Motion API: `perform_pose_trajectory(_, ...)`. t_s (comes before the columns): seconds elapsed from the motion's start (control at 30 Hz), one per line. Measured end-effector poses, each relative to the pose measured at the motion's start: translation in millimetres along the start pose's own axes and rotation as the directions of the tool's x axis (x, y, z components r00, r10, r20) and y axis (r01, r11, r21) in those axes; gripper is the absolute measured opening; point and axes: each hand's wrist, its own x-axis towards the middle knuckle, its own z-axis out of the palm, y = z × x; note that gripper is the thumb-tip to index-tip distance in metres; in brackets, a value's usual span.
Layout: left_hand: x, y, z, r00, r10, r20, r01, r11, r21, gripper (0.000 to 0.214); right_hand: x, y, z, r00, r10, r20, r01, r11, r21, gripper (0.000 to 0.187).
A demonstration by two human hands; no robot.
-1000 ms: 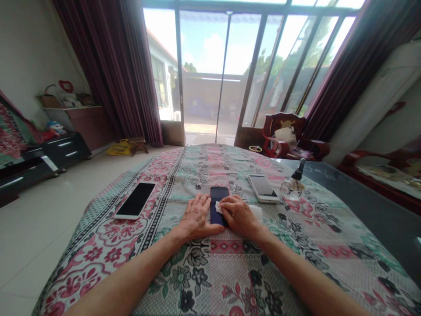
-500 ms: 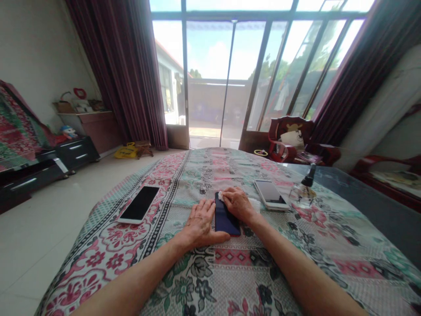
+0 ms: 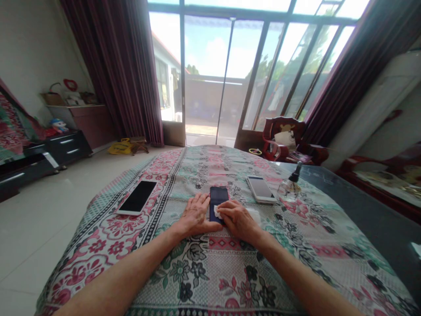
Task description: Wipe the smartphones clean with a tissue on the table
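Note:
A dark blue phone [image 3: 219, 195] lies face up on the floral tablecloth [image 3: 210, 272] in front of me. My left hand [image 3: 195, 215] rests flat along the phone's left edge, fingers stretched out, thumb across its near end. My right hand [image 3: 238, 219] is closed on a small white cloth [image 3: 217, 213] and presses it onto the lower part of the screen. More of the white cloth shows behind the right hand.
A white-framed phone [image 3: 137, 196] with a black screen lies to the left, another white phone [image 3: 261, 189] to the right. A small glass bottle with a dark sprayer [image 3: 289, 188] stands past it. Bare dark glass tabletop [image 3: 362, 215] at right; red chairs beyond.
My right hand has slid the cloth from the far end of the phone's screen back to its near end. The left hand has stayed beside the phone.

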Motion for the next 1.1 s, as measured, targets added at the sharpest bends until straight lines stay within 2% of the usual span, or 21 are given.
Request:
perform_pose_trajectory(0.13, -1.8, -9.5, -6.8, 0.995, 0.042, 0.087, -0.04, 0.999, -0.027, 0.105, -11.6, -5.7, -11.2, 0.999, -0.03, 0.037, 0.029, 0.999, 0.029, 0.027)
perform_pose_trajectory(0.3, -1.8, -24.4, -19.5, 0.97, 0.134, 0.202, -0.117, 0.989, -0.094, 0.095, -14.8, -6.2, -16.2, 0.997, -0.035, 0.065, 0.032, 0.999, 0.041, 0.026)
perform_pose_trajectory(0.67, 1.6, -29.9, -17.0, 0.967, 0.129, 0.219, -0.115, 0.99, -0.076, 0.09, 3.2, -25.7, 6.9, 0.994, -0.077, 0.078, 0.076, 0.997, 0.017, 0.024)
perform_pose_trajectory(0.97, 1.7, -27.3, -19.7, 0.966, 0.129, 0.222, -0.121, 0.991, -0.048, 0.085, 1.2, -8.9, -6.0, 0.998, -0.037, 0.048, 0.037, 0.999, -0.001, 0.022)
perform_pose_trajectory(1.1, 1.9, -27.2, -16.1, 0.97, 0.133, 0.205, -0.133, 0.991, -0.017, 0.091, -0.2, -8.3, -7.0, 0.998, -0.049, 0.035, 0.049, 0.999, 0.018, 0.022)
